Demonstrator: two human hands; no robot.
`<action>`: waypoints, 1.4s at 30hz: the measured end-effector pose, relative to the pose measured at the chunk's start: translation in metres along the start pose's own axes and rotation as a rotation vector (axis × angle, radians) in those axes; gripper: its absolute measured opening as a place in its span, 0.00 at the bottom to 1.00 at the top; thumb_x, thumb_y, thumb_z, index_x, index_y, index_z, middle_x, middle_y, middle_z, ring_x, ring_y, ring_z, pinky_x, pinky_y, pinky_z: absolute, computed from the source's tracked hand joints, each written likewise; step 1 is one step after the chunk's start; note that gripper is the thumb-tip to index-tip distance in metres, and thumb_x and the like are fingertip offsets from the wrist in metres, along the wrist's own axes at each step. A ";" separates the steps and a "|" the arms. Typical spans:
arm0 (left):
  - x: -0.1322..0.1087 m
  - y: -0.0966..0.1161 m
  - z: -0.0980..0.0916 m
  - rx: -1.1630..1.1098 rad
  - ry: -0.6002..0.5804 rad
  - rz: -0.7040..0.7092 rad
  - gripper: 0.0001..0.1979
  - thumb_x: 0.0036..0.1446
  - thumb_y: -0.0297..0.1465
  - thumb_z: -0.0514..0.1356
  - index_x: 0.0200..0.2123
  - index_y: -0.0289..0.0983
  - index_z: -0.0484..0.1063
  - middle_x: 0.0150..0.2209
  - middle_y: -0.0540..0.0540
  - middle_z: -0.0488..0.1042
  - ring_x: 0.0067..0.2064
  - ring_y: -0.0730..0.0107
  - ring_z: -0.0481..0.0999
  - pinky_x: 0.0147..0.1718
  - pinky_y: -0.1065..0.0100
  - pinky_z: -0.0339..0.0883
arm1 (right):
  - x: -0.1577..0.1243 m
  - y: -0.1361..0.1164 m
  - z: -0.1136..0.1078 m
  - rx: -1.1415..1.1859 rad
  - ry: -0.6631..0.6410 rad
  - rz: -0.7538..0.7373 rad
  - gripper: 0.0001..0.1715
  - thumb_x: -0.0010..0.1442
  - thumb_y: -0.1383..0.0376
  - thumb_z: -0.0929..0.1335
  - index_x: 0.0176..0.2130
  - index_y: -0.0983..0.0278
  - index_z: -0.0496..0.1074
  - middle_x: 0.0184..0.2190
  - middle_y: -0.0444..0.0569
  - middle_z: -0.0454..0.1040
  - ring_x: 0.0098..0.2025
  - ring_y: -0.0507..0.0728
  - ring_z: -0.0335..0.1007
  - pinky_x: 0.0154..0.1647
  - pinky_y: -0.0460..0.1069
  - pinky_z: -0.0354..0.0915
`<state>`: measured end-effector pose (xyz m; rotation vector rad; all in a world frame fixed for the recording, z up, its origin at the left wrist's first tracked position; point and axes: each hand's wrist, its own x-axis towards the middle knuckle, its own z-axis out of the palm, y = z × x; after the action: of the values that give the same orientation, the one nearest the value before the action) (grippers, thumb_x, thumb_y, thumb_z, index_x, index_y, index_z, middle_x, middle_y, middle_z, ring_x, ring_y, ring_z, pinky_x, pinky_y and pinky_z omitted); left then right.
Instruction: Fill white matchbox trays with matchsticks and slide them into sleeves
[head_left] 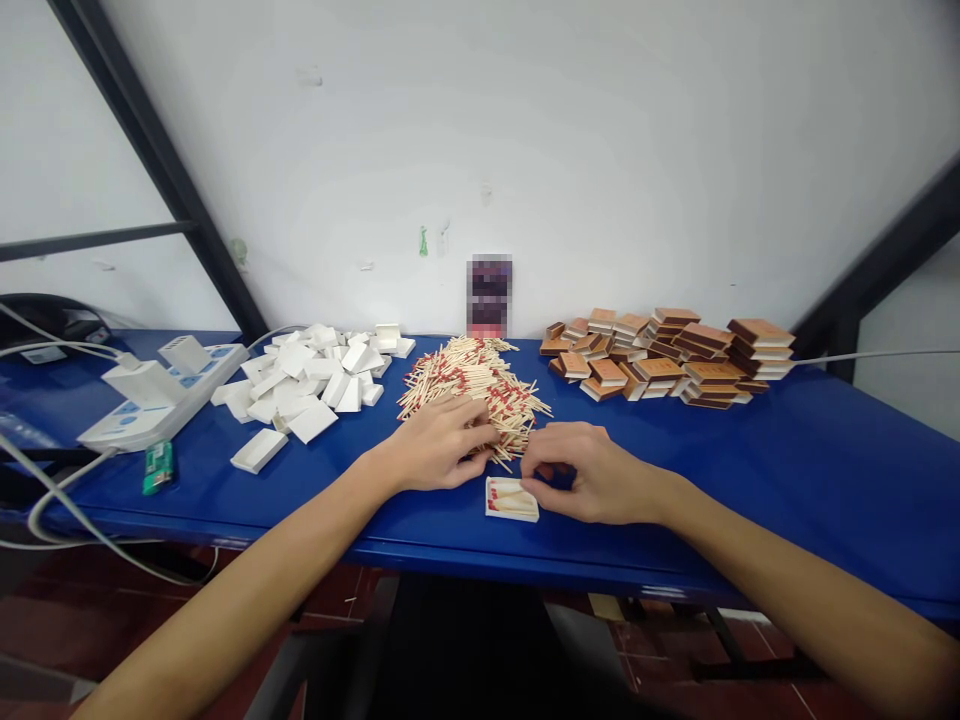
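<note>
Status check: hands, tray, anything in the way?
Left hand on match pile. Right hand at open tray, partly filled. Nothing blocking.

two hands [442,445], one lighter [158,467], one match tray [511,499]

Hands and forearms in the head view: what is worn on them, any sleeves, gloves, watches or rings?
Both arms are bare from the bottom frame edge to the fingers: no sleeves and no gloves. The left hand and right hand show no watch, bracelet or ring that can be made out. Fingernails look short and unpainted, though they are small in the picture.
</note>
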<state>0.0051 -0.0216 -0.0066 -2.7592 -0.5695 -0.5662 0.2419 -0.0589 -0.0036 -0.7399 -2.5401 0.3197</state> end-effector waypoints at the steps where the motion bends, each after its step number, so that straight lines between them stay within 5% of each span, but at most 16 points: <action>1: 0.000 0.000 0.001 0.006 -0.012 -0.004 0.09 0.63 0.30 0.55 0.38 0.36 0.75 0.36 0.44 0.70 0.37 0.65 0.70 0.38 0.64 0.65 | 0.000 0.000 0.000 -0.009 -0.032 0.003 0.08 0.60 0.65 0.68 0.29 0.62 0.70 0.23 0.42 0.69 0.26 0.51 0.62 0.30 0.47 0.57; 12: 0.000 -0.002 0.007 0.025 0.113 0.038 0.08 0.66 0.30 0.54 0.37 0.36 0.73 0.35 0.45 0.70 0.35 0.68 0.68 0.36 0.67 0.63 | 0.002 0.012 0.010 -0.105 0.165 0.160 0.11 0.63 0.60 0.67 0.31 0.63 0.73 0.20 0.40 0.65 0.23 0.50 0.58 0.27 0.46 0.52; 20: -0.001 -0.001 0.003 -0.011 0.105 -0.006 0.10 0.64 0.34 0.55 0.39 0.35 0.73 0.36 0.44 0.69 0.37 0.65 0.68 0.37 0.65 0.64 | 0.000 0.011 0.007 -0.054 0.147 0.066 0.09 0.61 0.65 0.66 0.29 0.63 0.71 0.20 0.41 0.65 0.23 0.50 0.58 0.29 0.46 0.55; 28: 0.000 -0.001 -0.001 0.020 0.006 -0.094 0.10 0.62 0.35 0.56 0.38 0.35 0.73 0.38 0.43 0.70 0.38 0.63 0.69 0.38 0.64 0.64 | -0.001 0.000 0.002 0.008 -0.045 -0.007 0.08 0.60 0.66 0.66 0.28 0.63 0.69 0.22 0.42 0.68 0.26 0.50 0.61 0.31 0.46 0.56; 42: 0.004 0.003 0.003 0.044 0.111 -0.083 0.11 0.65 0.30 0.54 0.33 0.35 0.73 0.35 0.44 0.69 0.35 0.67 0.67 0.36 0.66 0.63 | 0.001 0.014 0.010 -0.126 0.247 0.212 0.08 0.63 0.62 0.65 0.37 0.63 0.72 0.20 0.40 0.67 0.22 0.50 0.60 0.28 0.46 0.53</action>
<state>0.0102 -0.0217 -0.0082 -2.6535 -0.6652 -0.7117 0.2426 -0.0473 -0.0163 -1.0328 -2.2688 0.1275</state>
